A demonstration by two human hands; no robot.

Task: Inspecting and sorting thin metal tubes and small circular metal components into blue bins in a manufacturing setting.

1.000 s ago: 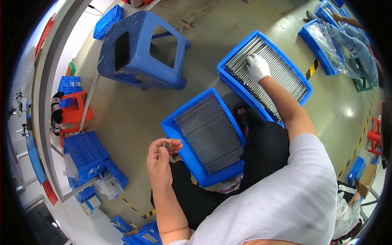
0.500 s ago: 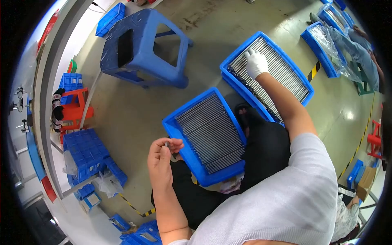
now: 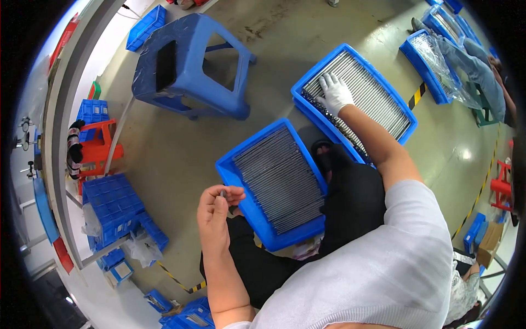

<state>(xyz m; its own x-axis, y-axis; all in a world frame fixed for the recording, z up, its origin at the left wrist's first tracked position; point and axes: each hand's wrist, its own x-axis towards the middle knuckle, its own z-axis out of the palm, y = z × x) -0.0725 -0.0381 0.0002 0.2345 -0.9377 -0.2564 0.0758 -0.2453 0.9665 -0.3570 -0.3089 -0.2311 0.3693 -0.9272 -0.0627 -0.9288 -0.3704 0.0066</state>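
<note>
My bare left hand (image 3: pixel 217 204) is raised beside the near blue tray, its thumb and fingers pinched on a small dark grey piece (image 3: pixel 223 193), too small to name. That near blue tray (image 3: pixel 280 242) holds rows of thin metal rods (image 3: pixel 279 178). My right hand (image 3: pixel 335 94), in a white glove, lies with spread fingers on the metal rods (image 3: pixel 366 82) of the far blue tray (image 3: pixel 406 133). These rods also lie side by side. Dark gaps and rod ends show along the tray's near-left side, partly hidden by my forearm.
A blue plastic stool (image 3: pixel 189 66) with a black phone-like slab (image 3: pixel 166 64) on its seat stands ahead on the left. Stacked blue crates (image 3: pixel 112 203) and a red stool (image 3: pixel 101 151) line the left side. At the right, a person's legs (image 3: pixel 474 71) are beside another blue tray (image 3: pixel 427 66).
My right hand has slid slightly nearer and left over the rods, and its fingers have spread. The left hand keeps its pinch in nearly the same place.
</note>
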